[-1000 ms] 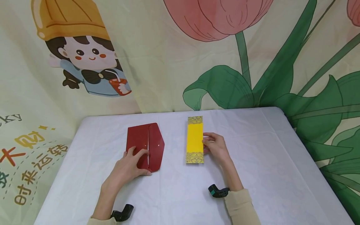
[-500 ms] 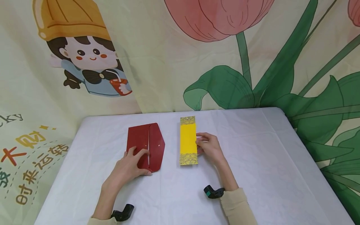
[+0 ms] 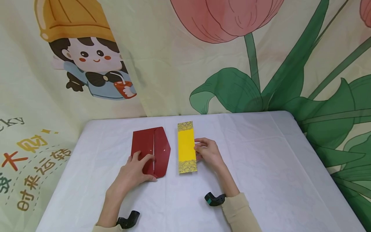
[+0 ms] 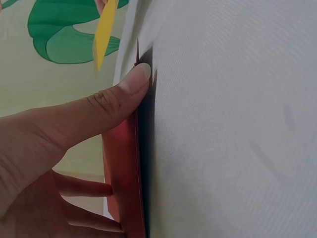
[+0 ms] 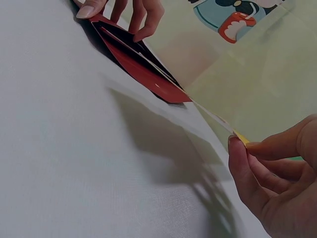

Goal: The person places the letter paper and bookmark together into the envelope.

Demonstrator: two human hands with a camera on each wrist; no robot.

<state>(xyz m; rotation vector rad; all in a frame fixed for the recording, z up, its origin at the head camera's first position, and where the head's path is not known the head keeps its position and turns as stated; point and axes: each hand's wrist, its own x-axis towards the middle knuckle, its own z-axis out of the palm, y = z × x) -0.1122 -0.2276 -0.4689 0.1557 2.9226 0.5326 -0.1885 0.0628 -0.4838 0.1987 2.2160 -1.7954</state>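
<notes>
My left hand (image 3: 131,170) grips a red paper envelope (image 3: 162,153) lying on the white cloth, thumb on its near edge and fingers over its top face. The envelope's flap points right, and in the right wrist view its mouth (image 5: 141,59) gapes. My right hand (image 3: 209,153) pinches a yellow card (image 3: 185,145) by its right edge between thumb and forefinger. Gold-grey lace patterns cover both ends of this long card. It is held above the cloth just right of the flap, apart from it in the head view. Inside the envelope's pocket, little can be made out.
A white-clothed table (image 3: 261,167) carries everything. Behind it hangs a printed backdrop (image 3: 162,64) with a cartoon figure, a pink flower and green leaves. Black wrist cameras sit on the left wrist (image 3: 128,220) and the right wrist (image 3: 214,199).
The right hand has carried the yellow card leftward towards the red envelope, and the card has tilted slightly. My left hand and the envelope have stayed in place.
</notes>
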